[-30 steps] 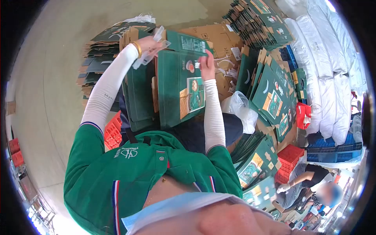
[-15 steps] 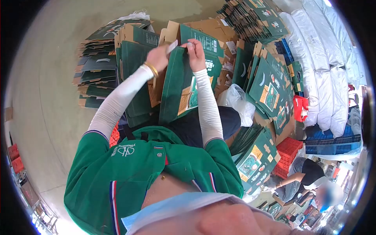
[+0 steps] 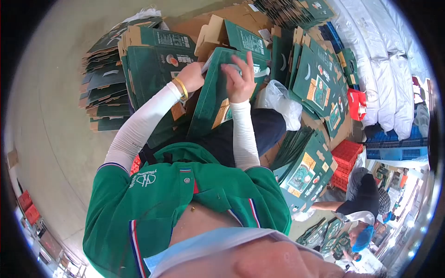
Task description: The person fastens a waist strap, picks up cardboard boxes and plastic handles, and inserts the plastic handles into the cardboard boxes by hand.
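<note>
Near a plastic bag (image 3: 286,105) of unclear contents, the green, printed carton (image 3: 209,95) tilts at your lap, your left hand (image 3: 190,77) closed around a white strip (image 3: 207,64) at its edge, your right hand (image 3: 238,82) spread.

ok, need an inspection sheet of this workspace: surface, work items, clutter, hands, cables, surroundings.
Surface: floor, with a brown cardboard sheet beyond the hands.
Work items: green carton at the hands, tilted; pale strip at its edge.
Clutter: flat-carton stack at left; clear plastic bag and red bag at right.
Hands: left hand closed on the strip; right hand open, fingers spread.
Cables: nothing seen.
Surroundings: white sacks, red crates, co-worker.
</note>
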Motion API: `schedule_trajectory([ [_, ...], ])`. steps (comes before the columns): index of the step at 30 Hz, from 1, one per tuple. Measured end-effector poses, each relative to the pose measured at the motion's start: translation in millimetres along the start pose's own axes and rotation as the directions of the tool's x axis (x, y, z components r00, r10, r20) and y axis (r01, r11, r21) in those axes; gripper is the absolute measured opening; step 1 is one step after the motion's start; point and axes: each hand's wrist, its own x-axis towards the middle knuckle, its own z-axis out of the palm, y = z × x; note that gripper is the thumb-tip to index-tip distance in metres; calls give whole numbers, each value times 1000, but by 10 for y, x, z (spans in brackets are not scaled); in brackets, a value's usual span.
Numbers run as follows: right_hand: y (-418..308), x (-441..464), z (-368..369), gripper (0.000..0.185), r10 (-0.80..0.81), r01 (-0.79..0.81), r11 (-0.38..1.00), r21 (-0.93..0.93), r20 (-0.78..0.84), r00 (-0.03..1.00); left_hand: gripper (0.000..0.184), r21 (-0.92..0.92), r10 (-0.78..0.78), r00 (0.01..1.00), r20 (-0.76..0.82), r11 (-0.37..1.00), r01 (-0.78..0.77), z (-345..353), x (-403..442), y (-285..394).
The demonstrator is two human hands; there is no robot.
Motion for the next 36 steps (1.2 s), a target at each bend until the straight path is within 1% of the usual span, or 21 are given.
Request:
schedule_trajectory([
  [1, 10, -112, -22, 17, 4, -4, 1000, -13, 1, 1000, 26, -4, 17, 998, -55, 1000, -17, 32, 17, 16],
  [3, 15, -392, -40, 19, 215, -247, 960, 129, 222, 951, 26, 0, -5, 999, -37, 1000, 5, 66, 33, -31],
  [4, -1, -445, -89, 21, 170, -187, 981, 59, 225, 959, 26, -15, -13, 1000, -5, 1000, 13, 62, 35, -25],
  [5, -24, -487, -125, 21, 173, -189, 981, 52, 227, 958, 26, -28, -20, 1000, 24, 999, 21, 53, 39, -8],
  [6, -62, -525, -153, 23, 150, -165, 985, 40, 248, 957, 25, -104, -26, 999, 46, 994, 31, 36, 19, 18],
  [9, -136, -556, -224, 25, 133, -139, 990, 5, 258, 957, 25, -84, 32, 995, 97, 996, -24, -13, 1, 184],
  [12, -140, -495, -314, 22, 131, -125, 991, -40, 294, 947, 24, -119, 27, 987, 157, 993, -8, -5, -4, 235],
  [13, -117, -482, -313, 21, 141, -142, 990, -18, 294, 945, 24, -120, 30, 987, 160, 993, -11, 15, -17, 240],
  [15, -116, -467, -323, 21, 149, -158, 987, 6, 292, 945, 22, -7, 106, 994, 30, 994, -106, 51, -68, 222],
  [17, -155, -460, -312, 19, 100, -94, 995, -35, 377, 921, 21, 7, 129, 991, 34, 992, -130, 58, -104, 141],
  [18, -184, -470, -284, 18, 34, -40, 999, 8, 363, 931, 20, 17, 153, 988, 38, 988, -154, 61, -129, 85],
  [21, -160, -535, -174, 17, -20, 1, 998, 63, 301, 953, 19, -29, 127, 991, 48, 992, -126, 109, -174, -131],
  [22, -142, -494, -191, 17, -10, -9, 998, 59, 320, 947, 19, -31, 126, 991, 45, 992, -125, 80, -170, -137],
  [24, -95, -487, -154, 17, -4, -15, 998, 60, 306, 952, 19, -36, 51, 980, 191, 998, -45, 6, -151, -127],
  [26, -30, -485, -133, 17, 1, -21, 998, 65, 286, 958, 19, -71, 38, 984, 174, 997, -26, 19, -163, -136],
  [28, 15, -485, -129, 17, -116, 65, 985, 159, 333, 936, 19, -99, 25, 985, 170, 995, -8, 14, -186, -117],
  [31, 48, -460, -124, 18, -68, 17, 990, 141, 367, 928, 19, -77, 90, 991, 98, 994, -82, 43, -179, -70],
  [33, 2, -476, -123, 16, -48, 11, 994, 111, 344, 938, 19, 59, 145, 977, 154, 986, -156, 74, -122, -142],
  [34, -4, -477, -129, 14, -36, 8, 996, 89, 319, 947, 19, 53, 149, 978, 148, 986, -158, 82, -99, -145],
  [35, 0, -486, -138, 14, -42, 14, 996, 89, 321, 946, 19, 16, 168, 963, 211, 984, -175, 75, -83, -153],
  [36, -2, -506, -135, 11, 66, -106, 988, 113, 310, 948, 20, -18, 187, 943, 276, 982, -190, 60, -71, -163],
])
